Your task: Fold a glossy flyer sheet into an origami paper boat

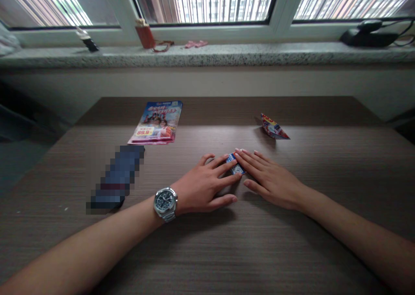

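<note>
My left hand [205, 186] lies flat on the wooden table [207, 252] with its fingers spread, a silver wristwatch [165, 204] on the wrist. My right hand [269, 178] lies flat opposite it. Between them sits a small folded piece of blue-and-white printed paper [235, 164], and fingertips of both hands touch it. Part of the paper is hidden by those fingers. A folded paper shape in red, yellow and blue [274, 128] stands farther off, beyond my right hand.
A glossy printed flyer [155, 122] lies at the far left of the table. A pixelated dark blue object [117, 178] lies left of my left arm. Beyond the table's far edge are a wall and a granite windowsill [207, 55] holding small objects and a black cabled device [368, 35].
</note>
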The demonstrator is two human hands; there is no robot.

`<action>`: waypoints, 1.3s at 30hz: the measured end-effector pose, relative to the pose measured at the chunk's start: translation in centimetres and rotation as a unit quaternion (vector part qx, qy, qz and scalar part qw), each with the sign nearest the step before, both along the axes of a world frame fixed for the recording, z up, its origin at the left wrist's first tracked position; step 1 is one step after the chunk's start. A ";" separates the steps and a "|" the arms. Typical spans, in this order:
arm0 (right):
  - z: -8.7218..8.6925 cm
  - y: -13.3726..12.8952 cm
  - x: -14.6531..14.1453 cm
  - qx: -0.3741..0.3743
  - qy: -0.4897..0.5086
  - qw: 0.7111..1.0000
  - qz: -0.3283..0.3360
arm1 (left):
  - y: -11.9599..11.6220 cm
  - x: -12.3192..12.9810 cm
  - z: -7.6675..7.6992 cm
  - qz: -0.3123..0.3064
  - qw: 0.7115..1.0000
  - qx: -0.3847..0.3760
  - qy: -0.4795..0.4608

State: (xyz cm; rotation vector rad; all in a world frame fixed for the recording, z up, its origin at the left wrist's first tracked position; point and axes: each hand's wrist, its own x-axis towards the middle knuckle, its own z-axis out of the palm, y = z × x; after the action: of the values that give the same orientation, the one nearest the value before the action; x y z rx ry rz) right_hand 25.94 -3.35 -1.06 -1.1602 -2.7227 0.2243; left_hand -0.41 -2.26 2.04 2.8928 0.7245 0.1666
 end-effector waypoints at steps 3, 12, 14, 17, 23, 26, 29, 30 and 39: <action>0.0 0.1 0.0 -0.003 -0.001 1.000 -0.005 | -0.1 0.0 0.2 0.003 1.000 0.008 0.006; 0.3 -0.2 -0.3 0.000 0.005 0.999 -0.043 | -0.1 0.0 0.2 -0.016 1.000 -0.004 -0.009; 0.3 -0.2 -0.3 0.005 0.003 0.999 -0.046 | -0.1 0.1 0.2 -0.022 1.000 -0.007 -0.005; 0.2 -0.3 -0.4 0.010 0.007 0.999 -0.051 | -0.1 0.2 0.2 -0.028 1.000 -0.006 -0.008; -0.1 -0.2 -0.4 0.013 0.010 0.999 -0.038 | 0.0 0.3 0.3 -0.032 0.999 0.000 -0.015; -0.2 -0.1 -0.3 0.002 0.010 1.000 -0.028 | 0.1 0.2 0.4 -0.036 0.999 0.000 -0.014; -0.2 -0.1 -0.3 0.001 0.000 0.999 -0.032 | 0.1 0.0 0.3 -0.038 0.999 -0.003 -0.008; -0.3 -0.1 -0.3 0.001 -0.005 0.999 -0.033 | 0.1 -0.1 0.3 -0.037 0.999 -0.005 -0.005; -0.5 -0.3 -0.4 0.001 -0.011 0.998 -0.067 | 0.0 -0.3 0.2 -0.032 0.999 -0.010 0.007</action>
State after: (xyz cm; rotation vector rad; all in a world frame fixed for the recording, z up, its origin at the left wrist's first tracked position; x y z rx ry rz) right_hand 25.49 -3.63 -1.58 -1.3460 -2.6485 0.1913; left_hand -0.66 -2.27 2.23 2.8961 0.6306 0.1299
